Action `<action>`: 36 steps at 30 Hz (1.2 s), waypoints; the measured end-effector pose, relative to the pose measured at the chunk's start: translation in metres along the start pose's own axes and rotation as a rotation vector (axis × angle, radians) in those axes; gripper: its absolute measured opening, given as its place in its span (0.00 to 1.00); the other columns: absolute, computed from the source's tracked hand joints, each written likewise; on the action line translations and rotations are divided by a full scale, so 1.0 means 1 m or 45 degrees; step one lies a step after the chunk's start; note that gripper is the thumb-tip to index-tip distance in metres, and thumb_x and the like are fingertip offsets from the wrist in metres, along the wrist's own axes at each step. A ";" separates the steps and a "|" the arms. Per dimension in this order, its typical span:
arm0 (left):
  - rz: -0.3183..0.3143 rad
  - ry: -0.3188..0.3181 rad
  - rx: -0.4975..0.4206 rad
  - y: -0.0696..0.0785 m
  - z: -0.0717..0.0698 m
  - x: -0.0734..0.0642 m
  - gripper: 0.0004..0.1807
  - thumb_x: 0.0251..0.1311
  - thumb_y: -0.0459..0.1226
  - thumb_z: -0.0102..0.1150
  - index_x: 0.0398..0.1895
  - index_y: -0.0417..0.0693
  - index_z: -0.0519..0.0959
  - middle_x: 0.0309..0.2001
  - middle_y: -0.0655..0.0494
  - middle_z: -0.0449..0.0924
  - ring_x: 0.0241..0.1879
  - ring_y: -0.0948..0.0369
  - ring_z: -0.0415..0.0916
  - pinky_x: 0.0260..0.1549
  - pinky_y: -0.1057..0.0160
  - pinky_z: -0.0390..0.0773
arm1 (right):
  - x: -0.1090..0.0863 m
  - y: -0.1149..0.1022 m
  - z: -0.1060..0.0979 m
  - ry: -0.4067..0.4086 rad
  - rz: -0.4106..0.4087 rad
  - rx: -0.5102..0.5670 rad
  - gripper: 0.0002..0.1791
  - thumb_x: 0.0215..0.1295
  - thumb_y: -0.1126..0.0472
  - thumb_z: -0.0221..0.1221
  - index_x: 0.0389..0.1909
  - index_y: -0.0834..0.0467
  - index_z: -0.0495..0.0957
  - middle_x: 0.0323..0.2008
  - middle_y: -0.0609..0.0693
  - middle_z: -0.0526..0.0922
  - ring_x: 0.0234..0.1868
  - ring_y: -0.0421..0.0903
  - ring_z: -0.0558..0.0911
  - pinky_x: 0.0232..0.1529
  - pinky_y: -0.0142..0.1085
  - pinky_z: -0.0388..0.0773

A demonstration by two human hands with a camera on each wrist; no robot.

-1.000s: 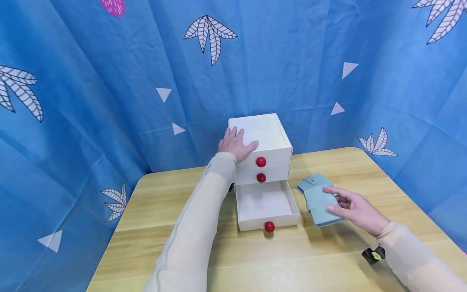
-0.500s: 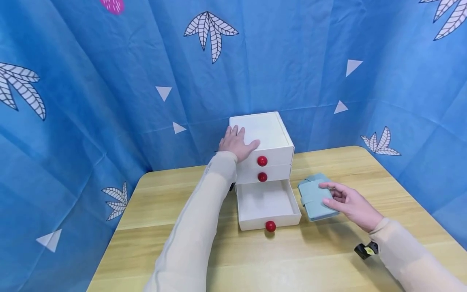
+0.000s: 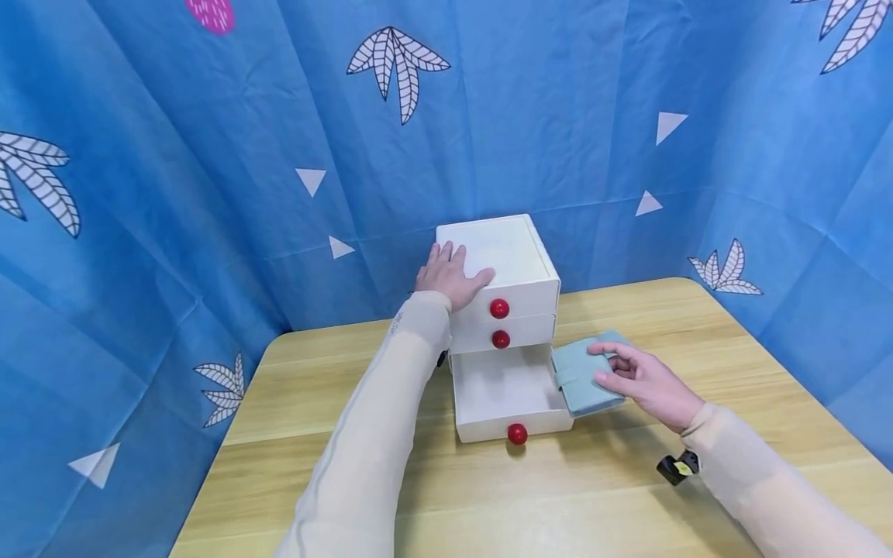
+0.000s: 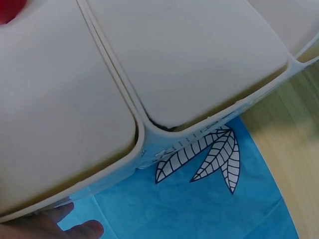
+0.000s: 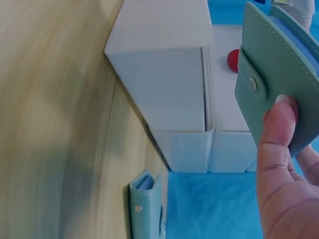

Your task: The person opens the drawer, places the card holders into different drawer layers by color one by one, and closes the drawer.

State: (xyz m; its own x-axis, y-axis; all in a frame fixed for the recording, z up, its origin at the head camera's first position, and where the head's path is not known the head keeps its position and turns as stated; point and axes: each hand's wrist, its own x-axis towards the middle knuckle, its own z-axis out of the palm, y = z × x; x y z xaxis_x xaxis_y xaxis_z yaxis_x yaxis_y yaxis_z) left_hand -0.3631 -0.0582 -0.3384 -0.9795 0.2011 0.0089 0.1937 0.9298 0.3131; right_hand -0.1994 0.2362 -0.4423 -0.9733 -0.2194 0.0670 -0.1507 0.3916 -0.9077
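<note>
My right hand pinches a blue-green card wallet between thumb and fingers. In the right wrist view the wallet's strap, metal snap and stitched edge show. In the head view it overlaps the right wall of the pulled-out bottom drawer, whose inside is bare. A second wallet of the same colour lies on the table beside the white drawer cabinet, mostly hidden behind the held one in the head view. My left hand rests on the cabinet's top left edge, fingers spread.
Above the bottom drawer, two drawers with red knobs are closed. The cabinet stands at the back of a light wooden table, close to a blue patterned curtain. A small black device hangs under the right wrist.
The right hand has carried the wallet leftward, from beside the open drawer to over its right wall. The left hand stays on the cabinet.
</note>
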 end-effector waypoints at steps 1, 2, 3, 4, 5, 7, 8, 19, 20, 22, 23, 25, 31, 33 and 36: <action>-0.004 0.001 -0.002 0.000 0.000 0.000 0.47 0.59 0.69 0.40 0.77 0.59 0.49 0.77 0.55 0.41 0.75 0.52 0.32 0.69 0.45 0.46 | 0.002 -0.001 0.001 -0.002 -0.001 -0.006 0.25 0.67 0.54 0.59 0.63 0.56 0.69 0.44 0.57 0.75 0.42 0.48 0.75 0.38 0.35 0.76; -0.006 -0.001 -0.002 -0.001 -0.001 0.000 0.47 0.59 0.69 0.40 0.77 0.59 0.49 0.77 0.55 0.41 0.75 0.52 0.32 0.69 0.45 0.46 | 0.004 -0.002 0.002 -0.005 -0.001 -0.006 0.25 0.67 0.53 0.59 0.63 0.56 0.69 0.45 0.57 0.75 0.43 0.48 0.75 0.38 0.35 0.76; -0.006 -0.003 -0.003 -0.001 -0.001 0.000 0.47 0.59 0.69 0.40 0.77 0.58 0.49 0.77 0.55 0.41 0.75 0.52 0.32 0.69 0.45 0.46 | 0.006 -0.002 0.002 -0.011 -0.001 -0.002 0.26 0.67 0.53 0.59 0.63 0.57 0.69 0.46 0.57 0.74 0.44 0.48 0.74 0.39 0.35 0.76; -0.005 -0.007 -0.003 -0.001 -0.001 0.001 0.47 0.59 0.69 0.40 0.77 0.58 0.49 0.77 0.54 0.41 0.75 0.52 0.32 0.69 0.44 0.46 | 0.007 -0.003 0.003 -0.017 0.003 0.003 0.26 0.67 0.53 0.60 0.63 0.57 0.69 0.46 0.57 0.74 0.43 0.48 0.75 0.39 0.35 0.76; -0.001 -0.007 -0.003 -0.002 -0.002 0.001 0.47 0.59 0.69 0.39 0.77 0.58 0.49 0.77 0.54 0.41 0.75 0.52 0.32 0.69 0.44 0.46 | 0.009 -0.004 0.003 -0.025 0.008 0.013 0.26 0.67 0.54 0.60 0.63 0.57 0.68 0.45 0.58 0.74 0.42 0.48 0.75 0.38 0.36 0.76; 0.006 -0.007 0.002 -0.001 -0.002 0.003 0.47 0.59 0.69 0.39 0.77 0.57 0.49 0.77 0.53 0.42 0.75 0.52 0.31 0.69 0.44 0.46 | 0.011 -0.005 0.003 -0.033 0.017 0.028 0.26 0.67 0.54 0.60 0.63 0.58 0.68 0.42 0.59 0.74 0.40 0.48 0.76 0.36 0.36 0.77; 0.009 -0.006 0.004 0.000 -0.002 0.004 0.47 0.59 0.69 0.38 0.77 0.57 0.49 0.77 0.53 0.42 0.75 0.52 0.31 0.69 0.44 0.46 | 0.013 -0.006 0.002 -0.036 0.021 0.036 0.26 0.67 0.54 0.59 0.63 0.58 0.68 0.41 0.59 0.74 0.39 0.48 0.76 0.35 0.36 0.77; -0.002 -0.005 0.001 0.001 -0.001 0.001 0.47 0.59 0.69 0.39 0.77 0.58 0.48 0.77 0.54 0.41 0.75 0.52 0.32 0.69 0.45 0.46 | 0.025 -0.008 0.005 -0.072 0.043 0.101 0.29 0.66 0.54 0.61 0.63 0.62 0.67 0.38 0.60 0.76 0.36 0.48 0.78 0.35 0.36 0.78; -0.001 -0.002 -0.002 0.001 -0.001 0.001 0.47 0.59 0.69 0.39 0.77 0.57 0.49 0.77 0.54 0.42 0.75 0.52 0.32 0.69 0.44 0.46 | 0.026 -0.009 0.006 -0.076 0.043 0.100 0.29 0.65 0.54 0.61 0.63 0.62 0.67 0.38 0.60 0.77 0.36 0.48 0.79 0.35 0.36 0.78; 0.001 0.003 0.000 0.001 0.000 0.001 0.47 0.59 0.69 0.39 0.77 0.57 0.49 0.77 0.53 0.42 0.75 0.52 0.32 0.69 0.44 0.46 | 0.029 -0.011 0.009 -0.092 0.045 0.096 0.29 0.65 0.54 0.62 0.63 0.62 0.67 0.37 0.59 0.78 0.36 0.49 0.79 0.35 0.36 0.78; 0.002 0.005 0.000 0.001 0.000 0.001 0.47 0.59 0.69 0.39 0.77 0.56 0.49 0.77 0.53 0.42 0.75 0.52 0.32 0.69 0.44 0.46 | 0.030 -0.012 0.011 -0.101 0.045 0.095 0.29 0.65 0.55 0.62 0.63 0.62 0.67 0.37 0.59 0.78 0.36 0.49 0.79 0.35 0.36 0.78; 0.001 0.007 -0.002 0.000 0.000 0.001 0.47 0.59 0.69 0.39 0.77 0.57 0.49 0.77 0.53 0.42 0.75 0.52 0.32 0.69 0.44 0.46 | 0.033 -0.013 0.015 -0.108 0.049 0.080 0.29 0.64 0.55 0.63 0.62 0.62 0.68 0.36 0.59 0.78 0.36 0.49 0.78 0.35 0.35 0.77; -0.010 0.000 -0.004 0.001 0.000 0.000 0.47 0.59 0.69 0.39 0.77 0.57 0.49 0.77 0.54 0.41 0.75 0.52 0.32 0.69 0.44 0.46 | 0.042 -0.016 0.025 -0.134 0.076 0.042 0.28 0.64 0.56 0.63 0.62 0.61 0.68 0.34 0.58 0.76 0.33 0.49 0.74 0.31 0.37 0.74; -0.009 -0.003 -0.003 0.002 0.000 -0.001 0.47 0.59 0.69 0.39 0.77 0.57 0.49 0.77 0.54 0.41 0.75 0.52 0.32 0.69 0.44 0.46 | 0.044 -0.018 0.027 -0.140 0.087 0.022 0.29 0.64 0.55 0.63 0.62 0.60 0.69 0.33 0.57 0.76 0.33 0.49 0.74 0.31 0.39 0.75; -0.006 -0.006 -0.002 0.003 -0.001 -0.002 0.47 0.59 0.69 0.38 0.77 0.56 0.49 0.77 0.53 0.42 0.75 0.52 0.32 0.69 0.44 0.46 | 0.048 -0.019 0.030 -0.149 0.111 0.000 0.29 0.63 0.53 0.64 0.62 0.58 0.69 0.33 0.56 0.77 0.34 0.50 0.74 0.33 0.41 0.76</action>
State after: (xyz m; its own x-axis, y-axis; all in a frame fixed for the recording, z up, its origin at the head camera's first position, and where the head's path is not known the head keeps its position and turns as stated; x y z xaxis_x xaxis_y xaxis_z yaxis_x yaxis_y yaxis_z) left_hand -0.3608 -0.0566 -0.3363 -0.9801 0.1984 0.0034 0.1894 0.9301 0.3146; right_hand -0.2383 0.1909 -0.4343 -0.9560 -0.2870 -0.0610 -0.0664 0.4139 -0.9079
